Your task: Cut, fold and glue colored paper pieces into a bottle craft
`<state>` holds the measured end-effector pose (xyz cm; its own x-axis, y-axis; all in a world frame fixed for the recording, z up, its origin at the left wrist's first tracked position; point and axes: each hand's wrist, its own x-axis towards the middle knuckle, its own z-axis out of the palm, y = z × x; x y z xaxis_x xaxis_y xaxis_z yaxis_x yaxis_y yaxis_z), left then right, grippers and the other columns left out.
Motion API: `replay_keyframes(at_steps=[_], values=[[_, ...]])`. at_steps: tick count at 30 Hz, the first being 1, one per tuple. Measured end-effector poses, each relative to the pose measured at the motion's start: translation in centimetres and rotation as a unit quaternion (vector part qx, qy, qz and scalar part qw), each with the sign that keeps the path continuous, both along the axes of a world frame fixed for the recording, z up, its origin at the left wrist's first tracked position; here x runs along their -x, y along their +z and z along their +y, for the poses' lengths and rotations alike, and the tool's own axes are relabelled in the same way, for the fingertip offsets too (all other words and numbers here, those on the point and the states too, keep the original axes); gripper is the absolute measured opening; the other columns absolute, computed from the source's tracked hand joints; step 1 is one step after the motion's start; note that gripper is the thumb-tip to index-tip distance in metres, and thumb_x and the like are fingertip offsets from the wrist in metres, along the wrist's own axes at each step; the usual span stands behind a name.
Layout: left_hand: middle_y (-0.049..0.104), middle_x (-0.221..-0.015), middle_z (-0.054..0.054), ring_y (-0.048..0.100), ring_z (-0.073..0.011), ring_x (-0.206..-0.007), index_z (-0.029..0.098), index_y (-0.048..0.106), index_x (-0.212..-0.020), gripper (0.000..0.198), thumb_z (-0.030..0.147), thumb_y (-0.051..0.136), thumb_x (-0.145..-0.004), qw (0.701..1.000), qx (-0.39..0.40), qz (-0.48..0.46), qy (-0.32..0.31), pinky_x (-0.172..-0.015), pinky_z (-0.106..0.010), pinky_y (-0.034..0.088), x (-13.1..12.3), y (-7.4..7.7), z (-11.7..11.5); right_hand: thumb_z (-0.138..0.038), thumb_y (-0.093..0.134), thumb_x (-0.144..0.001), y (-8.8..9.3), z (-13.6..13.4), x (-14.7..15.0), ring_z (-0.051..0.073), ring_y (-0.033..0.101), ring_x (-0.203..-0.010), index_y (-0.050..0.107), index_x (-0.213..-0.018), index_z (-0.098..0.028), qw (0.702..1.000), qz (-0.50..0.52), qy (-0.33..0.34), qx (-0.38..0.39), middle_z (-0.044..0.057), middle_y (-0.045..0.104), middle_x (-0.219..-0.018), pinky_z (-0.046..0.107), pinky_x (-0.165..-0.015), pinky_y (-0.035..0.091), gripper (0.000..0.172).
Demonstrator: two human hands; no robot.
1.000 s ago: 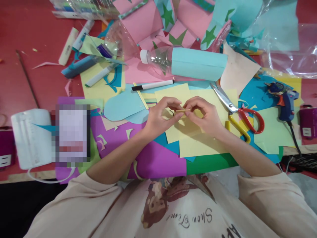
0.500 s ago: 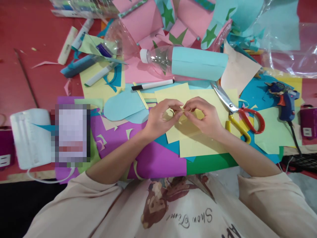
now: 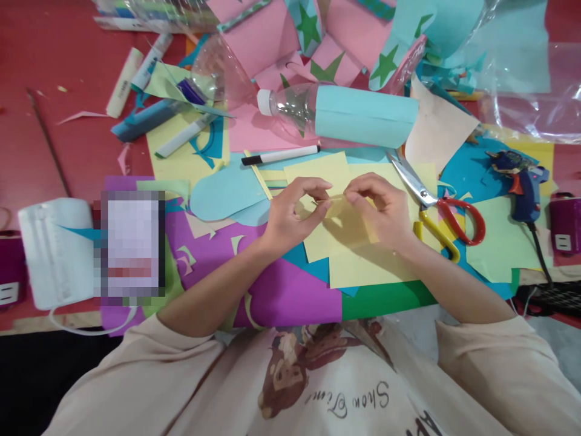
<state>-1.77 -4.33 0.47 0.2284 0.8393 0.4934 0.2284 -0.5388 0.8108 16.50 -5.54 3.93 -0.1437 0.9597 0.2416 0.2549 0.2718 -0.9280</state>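
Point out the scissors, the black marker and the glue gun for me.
scissors (image 3: 454, 219): head view, on the red handle loop.
black marker (image 3: 281, 155): head view, on the white barrel.
glue gun (image 3: 521, 181): head view, on the blue body.

Bright, even light; soft shadows

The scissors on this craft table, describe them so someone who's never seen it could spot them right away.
Start from the plastic bottle wrapped in light blue paper, lying at the table's middle. Just below its right end, beside the right hand, lie the scissors on yellow paper. They alone have silver blades with one red and one yellow handle.
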Motion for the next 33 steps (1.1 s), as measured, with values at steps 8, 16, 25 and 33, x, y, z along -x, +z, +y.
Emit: replay_keyframes(at_steps=[8, 16, 25, 33], values=[[0.065, -0.087, 0.002, 0.067, -0.0087, -0.072, 0.023, 0.058, -0.106, 0.023, 0.025, 0.066, -0.084, 1.000, 0.015, 0.001, 0.005, -0.071, -0.023, 0.056, 0.0, -0.1, 0.0, -0.034, 0.058, -0.090, -0.2, 0.0, 0.0, 0.013, 0.061, -0.078, 0.061, -0.089, -0.021, 0.999, 0.031, 0.005, 0.044, 0.001, 0.065, -0.085, 0.030, -0.072, 0.049, 0.014], [0.065, -0.086, 0.004, 0.068, -0.0074, -0.073, 0.024, 0.058, -0.107, 0.027, 0.019, 0.068, -0.082, 0.999, 0.013, -0.050, -0.009, -0.067, -0.018, 0.054, -0.2, 0.2, 0.2, -0.028, 0.062, -0.086, -0.2, -0.2, 0.4, 0.011, 0.060, -0.073, 0.052, -0.103, -0.023, 0.998, 0.020, 0.033, 0.043, -0.003, 0.062, -0.079, 0.029, -0.071, 0.050, 0.020], [0.067, -0.080, 0.002, 0.067, -0.0099, -0.074, 0.023, 0.063, -0.091, 0.017, 0.035, 0.071, -0.082, 0.982, 0.083, -0.150, 0.078, -0.068, -0.023, 0.055, 0.3, 0.3, 1.5, -0.026, 0.065, -0.084, -0.3, 0.5, -0.3, 0.011, 0.060, -0.076, 0.053, -0.101, -0.025, 0.994, 0.081, -0.022, 0.071, -0.003, 0.060, -0.080, 0.028, -0.067, 0.049, 0.022], [0.063, -0.068, 0.001, 0.060, -0.0091, -0.060, 0.025, 0.064, -0.088, 0.019, 0.044, 0.064, -0.087, 0.981, 0.098, -0.154, 0.065, -0.054, -0.023, 0.050, 0.3, 1.2, 1.5, -0.024, 0.066, -0.081, -0.3, 0.8, -0.6, 0.010, 0.060, -0.076, 0.054, -0.099, -0.024, 0.986, 0.119, -0.020, 0.115, -0.003, 0.059, -0.079, 0.026, -0.069, 0.050, 0.021]])
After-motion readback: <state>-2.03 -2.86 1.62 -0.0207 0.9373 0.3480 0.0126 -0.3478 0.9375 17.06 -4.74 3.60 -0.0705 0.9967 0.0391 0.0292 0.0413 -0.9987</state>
